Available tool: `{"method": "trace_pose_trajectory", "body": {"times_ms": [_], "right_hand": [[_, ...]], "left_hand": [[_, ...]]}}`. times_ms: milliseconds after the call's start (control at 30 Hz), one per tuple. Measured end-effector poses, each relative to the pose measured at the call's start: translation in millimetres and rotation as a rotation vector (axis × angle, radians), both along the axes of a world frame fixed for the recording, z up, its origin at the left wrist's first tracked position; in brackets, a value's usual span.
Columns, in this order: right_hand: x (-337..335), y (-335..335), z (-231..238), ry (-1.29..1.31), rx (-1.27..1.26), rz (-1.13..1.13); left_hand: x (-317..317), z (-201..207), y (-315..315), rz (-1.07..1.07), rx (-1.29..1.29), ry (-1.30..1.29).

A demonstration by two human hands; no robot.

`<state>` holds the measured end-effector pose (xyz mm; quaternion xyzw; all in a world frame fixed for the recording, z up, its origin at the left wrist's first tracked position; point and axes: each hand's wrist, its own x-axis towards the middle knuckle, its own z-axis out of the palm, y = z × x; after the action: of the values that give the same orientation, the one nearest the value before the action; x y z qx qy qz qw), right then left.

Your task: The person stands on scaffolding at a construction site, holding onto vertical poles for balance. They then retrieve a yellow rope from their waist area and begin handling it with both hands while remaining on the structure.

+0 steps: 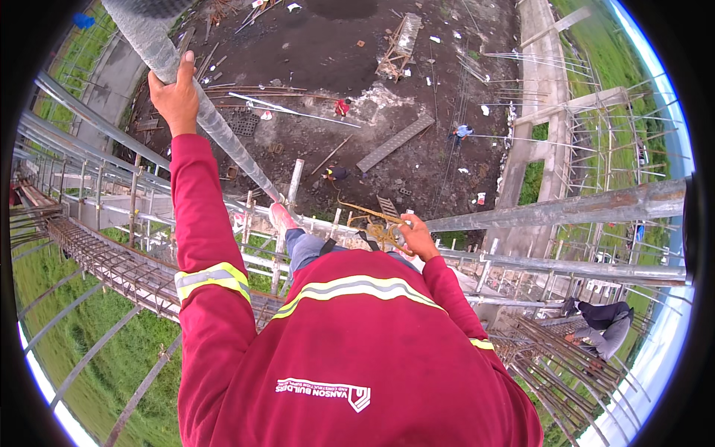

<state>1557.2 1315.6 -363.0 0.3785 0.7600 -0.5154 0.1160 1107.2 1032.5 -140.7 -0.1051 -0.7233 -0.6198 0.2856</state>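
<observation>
My left hand (176, 97) is raised at the upper left, closed around a thick grey scaffold pipe (231, 138). That pipe slants from the top left down toward my foot (281, 216). In front of my waist, a yellow-brown rope (383, 232) hangs in loose loops. My right hand (418, 238) is closed on this rope, its fingers partly curled out of sight. Just right of that hand runs another grey pipe (558, 208), stretching to the right rim. Dark straps (328, 246) show at my waist.
I am high up; far below lies dark ground (313, 59) with several people, planks and loose bars. A rebar cage (112, 257) runs along the left. Another person (607, 320) bends over rebar (547, 357) at the lower right. More pipes (104, 127) cross at the left.
</observation>
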Motion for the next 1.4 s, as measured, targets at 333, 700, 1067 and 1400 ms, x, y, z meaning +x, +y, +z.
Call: {"method": "trace_pose_trajectory", "body": {"times_ms": [333,700,1067,1400], "right_hand": [[2,-1,5,0.008,0.016,0.019],[2,6,-3,0.054,0.053,-0.007],[7,0,0,-0.073,-0.024,-0.035],[12,-6,-15,-0.051,-0.055,-0.069]], "left_hand": [[0,0,0,-0.035,0.034,-0.019],[-3,-2,0,0.020,-0.020,0.063],[-5,-4,-1,0.005,-0.018,0.009],[-8,-10,-5,-0.006,0.003,-0.043]]}}
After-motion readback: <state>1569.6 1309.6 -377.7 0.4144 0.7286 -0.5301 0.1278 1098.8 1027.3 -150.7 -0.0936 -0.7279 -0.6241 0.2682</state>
